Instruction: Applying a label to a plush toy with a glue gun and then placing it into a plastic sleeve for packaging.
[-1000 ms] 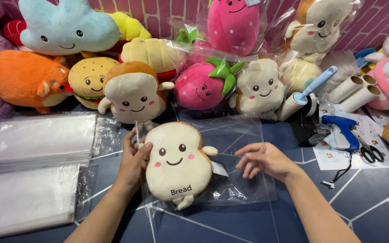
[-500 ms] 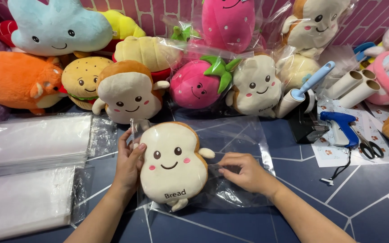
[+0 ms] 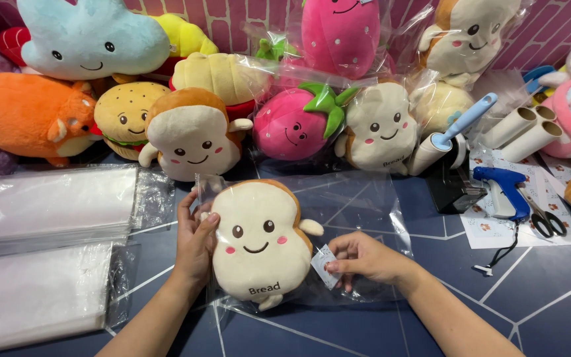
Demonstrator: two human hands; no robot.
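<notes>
A cream bread-slice plush toy (image 3: 259,244) with a smiling face lies on a clear plastic bag (image 3: 358,205) on the dark blue table. My left hand (image 3: 196,241) grips the toy's left side, next to the bag's upper left corner. My right hand (image 3: 361,258) pinches the small white tag (image 3: 325,266) that hangs at the toy's right side, resting on the bag.
Two stacks of clear bags (image 3: 47,205) lie at the left. Behind stand many plush toys: another bread slice (image 3: 193,135), a burger (image 3: 123,116), a pink strawberry (image 3: 295,125). A lint roller (image 3: 451,135), blue tagging gun (image 3: 503,188) and scissors (image 3: 546,221) lie at the right.
My right hand slid left across the bag to the toy's side and took hold of its tag. The left hand stayed on the toy's left edge.
</notes>
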